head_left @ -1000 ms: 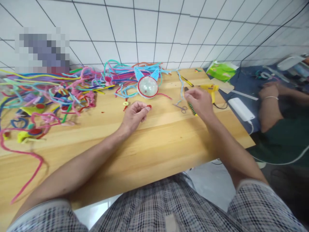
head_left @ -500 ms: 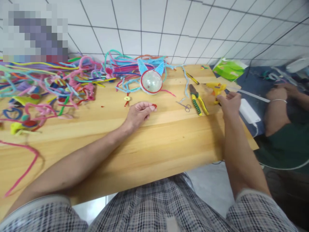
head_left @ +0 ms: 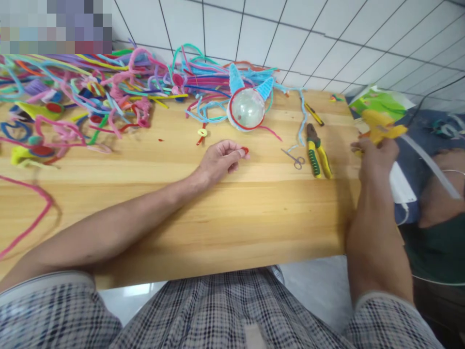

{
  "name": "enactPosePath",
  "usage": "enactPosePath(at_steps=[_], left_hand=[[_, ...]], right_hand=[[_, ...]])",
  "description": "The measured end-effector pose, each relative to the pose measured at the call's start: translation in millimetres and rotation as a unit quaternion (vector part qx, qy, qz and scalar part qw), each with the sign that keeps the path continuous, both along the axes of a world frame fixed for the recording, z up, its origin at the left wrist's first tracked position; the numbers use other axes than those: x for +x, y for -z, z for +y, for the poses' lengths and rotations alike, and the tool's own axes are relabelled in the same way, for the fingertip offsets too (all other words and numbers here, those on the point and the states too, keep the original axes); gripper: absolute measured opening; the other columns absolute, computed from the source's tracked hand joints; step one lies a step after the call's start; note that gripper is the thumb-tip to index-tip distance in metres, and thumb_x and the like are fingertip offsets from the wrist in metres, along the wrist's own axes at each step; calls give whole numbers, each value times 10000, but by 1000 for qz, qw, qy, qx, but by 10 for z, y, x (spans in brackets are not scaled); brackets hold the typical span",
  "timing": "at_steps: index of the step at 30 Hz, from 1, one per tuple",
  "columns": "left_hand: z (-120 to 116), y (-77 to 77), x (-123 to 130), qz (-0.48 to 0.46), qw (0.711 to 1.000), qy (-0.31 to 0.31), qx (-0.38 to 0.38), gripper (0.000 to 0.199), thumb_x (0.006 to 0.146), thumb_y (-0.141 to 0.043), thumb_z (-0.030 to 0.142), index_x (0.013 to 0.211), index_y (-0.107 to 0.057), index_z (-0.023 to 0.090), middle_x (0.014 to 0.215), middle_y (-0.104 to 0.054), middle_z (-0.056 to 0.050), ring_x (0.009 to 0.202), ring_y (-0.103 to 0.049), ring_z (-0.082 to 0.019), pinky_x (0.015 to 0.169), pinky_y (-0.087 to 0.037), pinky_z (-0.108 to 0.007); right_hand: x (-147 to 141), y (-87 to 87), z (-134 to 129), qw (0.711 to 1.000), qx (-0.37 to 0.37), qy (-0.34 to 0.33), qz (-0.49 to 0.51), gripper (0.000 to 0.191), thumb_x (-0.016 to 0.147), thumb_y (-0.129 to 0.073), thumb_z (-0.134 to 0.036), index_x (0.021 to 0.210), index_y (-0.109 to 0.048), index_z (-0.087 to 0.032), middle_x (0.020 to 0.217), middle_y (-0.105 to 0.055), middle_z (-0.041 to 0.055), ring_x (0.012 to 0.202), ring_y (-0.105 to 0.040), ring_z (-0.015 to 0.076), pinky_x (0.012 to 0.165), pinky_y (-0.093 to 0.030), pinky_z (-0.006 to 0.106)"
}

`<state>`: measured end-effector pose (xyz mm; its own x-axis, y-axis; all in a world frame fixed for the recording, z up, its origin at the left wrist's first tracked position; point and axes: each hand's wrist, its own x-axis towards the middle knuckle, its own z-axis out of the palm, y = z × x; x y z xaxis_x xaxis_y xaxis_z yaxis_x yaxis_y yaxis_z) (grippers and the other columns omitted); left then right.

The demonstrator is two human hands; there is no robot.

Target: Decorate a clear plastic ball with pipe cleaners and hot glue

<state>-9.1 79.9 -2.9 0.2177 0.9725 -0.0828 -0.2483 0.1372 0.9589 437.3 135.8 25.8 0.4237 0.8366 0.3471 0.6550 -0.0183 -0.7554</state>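
Over the middle of the wooden table (head_left: 254, 213), my left hand (head_left: 224, 161) pinches a small red piece (head_left: 244, 150) between thumb and fingertips. At the table's right side my right hand (head_left: 378, 151) is wrapped round the handle of a yellow glue gun (head_left: 381, 127), with a translucent glue stick (head_left: 432, 165) sticking out behind it. Beyond my left hand sits a clear dome (head_left: 248, 109) with a red rim and two blue fuzzy ears. Small scissors (head_left: 298, 163) and green-and-yellow pliers (head_left: 318, 157) lie between my hands.
Many coloured pipe cleaners (head_left: 119, 92) are heaped at the left and back. A yellow cutter (head_left: 314, 114) lies behind the pliers. Past the right edge are a green packet (head_left: 381, 101), a white device (head_left: 402, 184) and another person's arm (head_left: 441, 189).
My right hand has closed round the glue gun and lifted it off the table. The view has shifted, and my left hand still pinches the red piece.
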Motion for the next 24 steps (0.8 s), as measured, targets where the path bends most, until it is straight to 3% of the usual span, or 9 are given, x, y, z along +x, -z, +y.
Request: enactPosePath(at_steps=[2, 4, 6, 9, 12, 15, 19, 24], left_hand=[[9, 19, 4, 3, 1000, -3, -3, 352, 795, -987, 381, 851, -701, 183, 790, -812, -25, 521, -591, -70, 482, -467, -198], [17, 41, 9, 12, 1000, -3, -1, 357, 789, -998, 371, 827, -696, 184, 659, -728, 12, 513, -593, -78, 478, -468, -192], [22, 60, 14, 15, 1000, 0, 9, 372, 787, -1007, 370, 824, -685, 188, 599, -672, 37, 498, -582, -78, 469, -455, -188], [19, 77, 19, 12, 999, 8, 43, 388, 783, -1005, 370, 854, -665, 198, 618, -665, 53, 495, -558, -71, 465, -442, -195], [7, 81, 17, 10, 995, 0, 97, 369, 790, -976, 344, 892, -647, 210, 674, -678, 61, 497, -525, -66, 466, -414, -209], [0, 74, 5, 24, 990, -13, 142, 274, 829, -916, 277, 903, -663, 205, 723, -692, 51, 534, -519, -68, 504, -396, -219], [-2, 58, -6, 60, 990, -12, 129, 161, 864, -855, 230, 884, -699, 196, 766, -711, 30, 596, -547, -85, 572, -425, -235], [-21, 40, -8, 87, 988, -13, 127, 91, 873, -832, 197, 877, -741, 187, 784, -722, 12, 632, -562, -99, 610, -436, -244]], right_hand=[[-213, -175, -88, 991, 87, 43, 89, 177, 817, -684, -193, 791, -583, -336, 1025, -794, 131, 632, -646, 222, 716, -515, 470], [-489, -373, -215, 989, 92, -25, 114, 115, 741, -705, -207, 764, -653, -307, 1072, -817, 154, 608, -616, 200, 678, -499, 456], [-788, -549, -355, 981, 41, -127, 139, 149, 659, -741, -212, 792, -739, -278, 1090, -833, 149, 632, -623, 187, 695, -500, 448], [-1190, -692, -527, 955, -20, -239, 173, 261, 658, -825, -247, 916, -817, -285, 1062, -848, 119, 822, -712, 240, 695, -521, 416], [-1436, -660, -606, 925, -109, -306, 195, 302, 720, -880, -274, 1016, -824, -297, 1099, -864, 86, 739, -652, 197, 718, -549, 414], [-1484, -517, -613, 909, -164, -333, 189, 186, 772, -898, -339, 933, -827, -276, 1109, -868, 81, 788, -659, 200, 773, -555, 409], [-1398, -363, -604, 902, -207, -344, 161, 171, 802, -904, -422, 855, -837, -273, 1046, -859, 67, 887, -687, 231, 858, -559, 415], [-1389, -348, -650, 887, -229, -368, 157, 291, 798, -946, -550, 754, -801, -302, 1060, -852, 53, 955, -723, 267, 897, -609, 444]])
